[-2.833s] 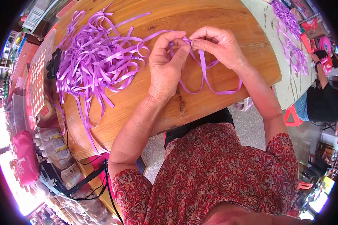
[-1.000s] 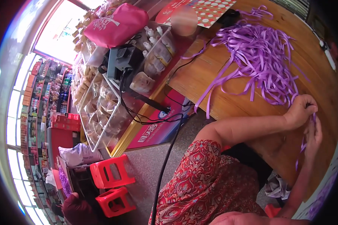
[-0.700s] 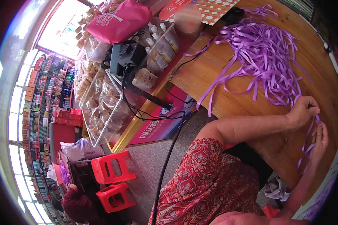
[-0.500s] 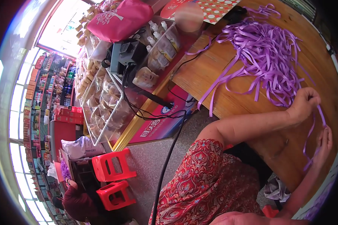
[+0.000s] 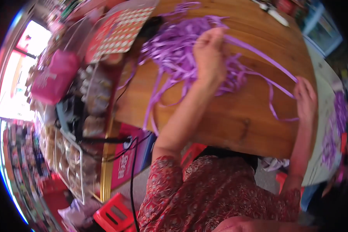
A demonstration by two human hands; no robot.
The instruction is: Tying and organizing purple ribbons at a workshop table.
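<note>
A tangled heap of purple ribbon [image 5: 173, 48] lies on the wooden table, with loose ends trailing over the near-left edge. My left hand [image 5: 210, 52], somewhat blurred, is closed in a pinch over the heap's right part. From it a taut strand of ribbon [image 5: 262, 56] runs across the table to my right hand [image 5: 306, 96], whose fingers are closed on it near the right edge. A second strand links the heap to the right hand, and a slack loop [image 5: 271, 102] hangs beside that hand.
The wooden table [image 5: 236, 123] has a pale green table [image 5: 317, 154] on its right, bearing more purple ribbon. To the left stand a display counter with packaged goods, a pink bag [image 5: 56, 77] and a black cable [image 5: 133, 181]. A red stool [image 5: 114, 216] is on the floor.
My hands have moved far apart; the left one has gone over the heap, drawing the ribbon between them into a long taut strand. The whole view has turned toward the right.
</note>
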